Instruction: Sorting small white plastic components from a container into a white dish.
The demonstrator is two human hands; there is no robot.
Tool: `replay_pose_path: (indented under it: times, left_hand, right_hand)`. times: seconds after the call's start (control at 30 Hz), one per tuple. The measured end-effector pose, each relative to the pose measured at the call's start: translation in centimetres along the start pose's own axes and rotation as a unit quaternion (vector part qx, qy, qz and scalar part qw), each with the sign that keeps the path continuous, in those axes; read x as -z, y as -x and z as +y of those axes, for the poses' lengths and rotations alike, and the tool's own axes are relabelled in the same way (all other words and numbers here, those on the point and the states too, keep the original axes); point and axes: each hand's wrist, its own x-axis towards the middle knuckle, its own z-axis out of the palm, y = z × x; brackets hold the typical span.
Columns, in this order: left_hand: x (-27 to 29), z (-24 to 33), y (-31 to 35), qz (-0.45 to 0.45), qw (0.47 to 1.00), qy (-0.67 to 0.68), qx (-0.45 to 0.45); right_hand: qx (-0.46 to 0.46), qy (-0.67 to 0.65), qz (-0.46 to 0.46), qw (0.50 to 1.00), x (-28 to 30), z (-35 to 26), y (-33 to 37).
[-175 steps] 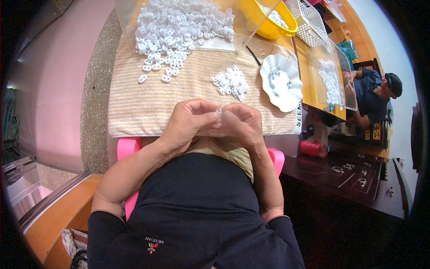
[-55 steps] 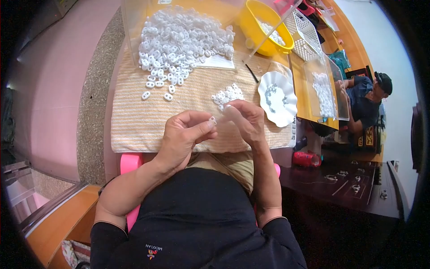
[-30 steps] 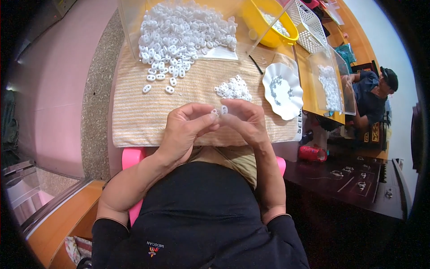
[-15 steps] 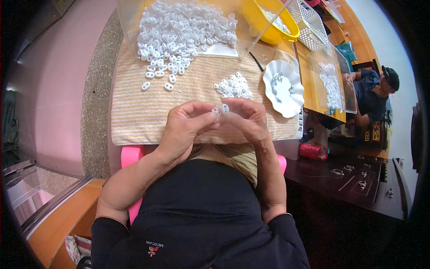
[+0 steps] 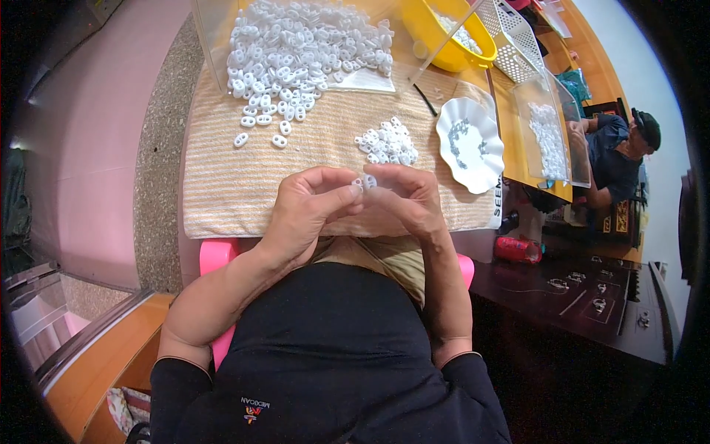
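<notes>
My left hand [image 5: 314, 203] pinches a small white piece [image 5: 358, 184] between thumb and fingertips. Facing it, my right hand [image 5: 408, 194] pinches a white oval plastic piece [image 5: 370, 181] with two holes. The two pieces meet or nearly meet between my fingertips; whether they are joined I cannot tell. Just beyond my hands lies a small heap of white pieces [image 5: 387, 142] on a striped towel [image 5: 229, 185]. A large pile of white two-holed oval pieces [image 5: 296, 55] spills toward me from a clear bin [image 5: 362, 83].
Right of the heap, a wavy-rimmed white dish [image 5: 473, 174] holds small grey bits. Beyond it are a thin black stick [image 5: 424, 100], a yellow basin [image 5: 444, 58] and a white perforated basket [image 5: 510, 37]. At right another person [image 5: 617, 155] sits by a clear box of white pieces [image 5: 546, 140].
My right hand has brought its oval piece slightly left, closer to the piece in my left hand. The oval piece appears turned a little. My left hand has barely moved.
</notes>
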Motion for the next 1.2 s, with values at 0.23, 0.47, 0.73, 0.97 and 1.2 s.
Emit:
replay_pose_path:
  times: [0.23,0.47,0.73,0.97,1.2]
  left_hand:
    - [0.0,0.0,0.0,-0.001,1.0,-0.006,0.01]
    - [0.1,-0.1,0.0,-0.013,1.0,-0.006,0.016]
    - [0.1,-0.2,0.0,-0.01,1.0,-0.003,0.024]
    - [0.1,-0.1,0.0,-0.011,0.999,0.0,0.041]
    - [0.2,-0.2,0.0,-0.031,0.996,0.052,0.064]
  right_hand:
    - [0.017,0.05,-0.004,0.999,0.0,0.1,0.0]
    - [0.036,0.061,-0.022,0.997,0.3,0.6,-0.1]
    - [0.022,0.066,-0.012,0.998,0.3,0.8,0.1]
    - [0.021,0.072,-0.005,0.997,0.4,1.0,0.2]
    - [0.018,0.05,0.006,0.999,0.3,0.6,0.4]
